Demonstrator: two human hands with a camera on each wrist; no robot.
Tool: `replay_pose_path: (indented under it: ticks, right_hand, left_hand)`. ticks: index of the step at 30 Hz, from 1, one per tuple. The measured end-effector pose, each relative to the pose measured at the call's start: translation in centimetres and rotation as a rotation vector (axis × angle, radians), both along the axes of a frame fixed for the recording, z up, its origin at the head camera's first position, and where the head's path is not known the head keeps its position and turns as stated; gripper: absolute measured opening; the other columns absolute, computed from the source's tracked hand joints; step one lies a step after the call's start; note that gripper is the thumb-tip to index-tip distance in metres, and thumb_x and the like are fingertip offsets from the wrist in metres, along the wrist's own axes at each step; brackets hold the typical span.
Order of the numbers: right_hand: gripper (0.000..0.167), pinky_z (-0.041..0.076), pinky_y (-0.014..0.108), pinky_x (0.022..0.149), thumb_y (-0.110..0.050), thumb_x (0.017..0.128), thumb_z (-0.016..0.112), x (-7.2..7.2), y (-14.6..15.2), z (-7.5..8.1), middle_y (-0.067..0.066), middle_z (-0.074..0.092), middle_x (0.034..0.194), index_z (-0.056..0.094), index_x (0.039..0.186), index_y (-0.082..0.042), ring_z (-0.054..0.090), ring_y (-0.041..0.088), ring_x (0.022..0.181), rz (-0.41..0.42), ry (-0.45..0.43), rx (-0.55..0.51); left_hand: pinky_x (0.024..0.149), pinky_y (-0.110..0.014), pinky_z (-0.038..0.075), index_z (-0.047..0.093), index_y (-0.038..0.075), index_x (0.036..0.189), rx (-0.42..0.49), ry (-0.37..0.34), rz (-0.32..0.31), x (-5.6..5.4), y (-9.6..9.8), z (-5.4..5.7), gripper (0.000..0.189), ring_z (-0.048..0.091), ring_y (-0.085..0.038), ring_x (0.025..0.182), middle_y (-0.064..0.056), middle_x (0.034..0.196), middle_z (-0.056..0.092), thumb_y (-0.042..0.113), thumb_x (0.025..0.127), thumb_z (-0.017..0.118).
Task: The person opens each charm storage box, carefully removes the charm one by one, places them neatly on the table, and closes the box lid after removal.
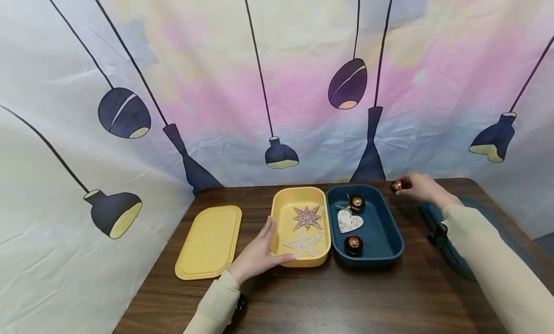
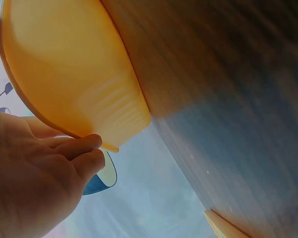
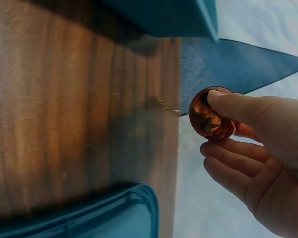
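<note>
My right hand (image 1: pixel 421 187) pinches a shiny copper-brown bauble (image 3: pixel 208 116) between thumb and fingers, above the table's back edge and right of the dark blue box (image 1: pixel 383 228). A thin gold loop trails from the bauble. My left hand (image 1: pixel 258 254) holds the yellow box (image 1: pixel 321 261) at its near left corner, thumb along the front rim and fingertips at the left rim. Inside the yellow box lie a pink glittery star (image 1: pixel 307 218) and a pale openwork star (image 1: pixel 304 244). Two copper baubles, one at the back (image 1: pixel 357 203), and a white heart ornament (image 1: pixel 348 221) lie in the blue box.
A flat yellow lid (image 1: pixel 211 242) lies on the wooden table (image 1: pixel 346 295) at the left. At the right, a dark blue lid (image 1: pixel 484 223) lies partly under the right forearm. A cloth printed with lamps (image 1: pixel 281 98) hangs behind the table.
</note>
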State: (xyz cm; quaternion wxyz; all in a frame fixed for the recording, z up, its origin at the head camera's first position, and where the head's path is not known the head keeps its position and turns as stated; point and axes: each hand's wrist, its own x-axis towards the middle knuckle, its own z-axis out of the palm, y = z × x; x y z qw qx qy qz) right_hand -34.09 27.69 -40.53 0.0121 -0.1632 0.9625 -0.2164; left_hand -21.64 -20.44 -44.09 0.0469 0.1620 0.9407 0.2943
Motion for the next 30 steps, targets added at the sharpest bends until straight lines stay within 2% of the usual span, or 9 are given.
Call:
replay_pose_path:
  ticks: [7,13,18,25,30]
  right_hand:
    - [0.055,0.049,0.061,0.085,-0.015,0.096,0.067,0.2,0.0,-1.6,0.039,0.058,0.117,0.047,0.131,0.023,0.057,0.054,0.106,-0.021,-0.017,0.004]
    - [0.054,0.048,0.062,0.087,-0.014,0.097,0.066,0.1,0.0,-2.9,0.040,0.057,0.121,0.046,0.133,0.021,0.056,0.054,0.109,-0.027,-0.016,0.004]
    - [0.053,0.047,0.063,0.087,-0.014,0.097,0.067,0.5,-0.1,-3.4,0.040,0.056,0.122,0.047,0.132,0.020,0.056,0.055,0.109,-0.023,-0.005,-0.005]
    - [0.054,0.048,0.062,0.085,-0.013,0.098,0.065,0.8,-0.3,-3.7,0.042,0.054,0.122,0.044,0.134,0.020,0.055,0.056,0.109,-0.027,-0.005,-0.031]
    - [0.055,0.048,0.062,0.084,-0.013,0.098,0.066,0.8,-0.4,-3.8,0.042,0.054,0.122,0.043,0.134,0.021,0.055,0.056,0.108,-0.026,0.000,-0.041]
  left_hand:
    - [0.109,-0.049,0.041,0.016,0.003,0.161,-0.014,0.015,-0.005,-0.1,-0.1,0.0,0.118,0.031,-0.038,0.145,-0.019,0.167,0.007,0.065,0.080,0.076]
    - [0.109,-0.050,0.040,0.015,0.005,0.161,-0.003,0.007,-0.004,0.1,-0.1,0.1,0.116,0.032,-0.039,0.145,-0.018,0.167,0.006,0.060,0.081,0.078]
    - [0.109,-0.050,0.040,0.015,0.006,0.161,-0.001,0.007,-0.004,0.1,0.0,0.1,0.115,0.032,-0.039,0.145,-0.016,0.167,0.005,0.059,0.081,0.078]
    - [0.108,-0.048,0.041,0.015,0.005,0.161,-0.016,0.032,-0.015,0.0,-0.1,-0.1,0.120,0.034,-0.038,0.144,-0.017,0.167,0.006,0.070,0.079,0.073]
    - [0.108,-0.048,0.042,0.015,0.005,0.161,-0.011,0.032,-0.015,0.1,-0.2,-0.2,0.120,0.034,-0.038,0.144,-0.017,0.167,0.006,0.071,0.078,0.073]
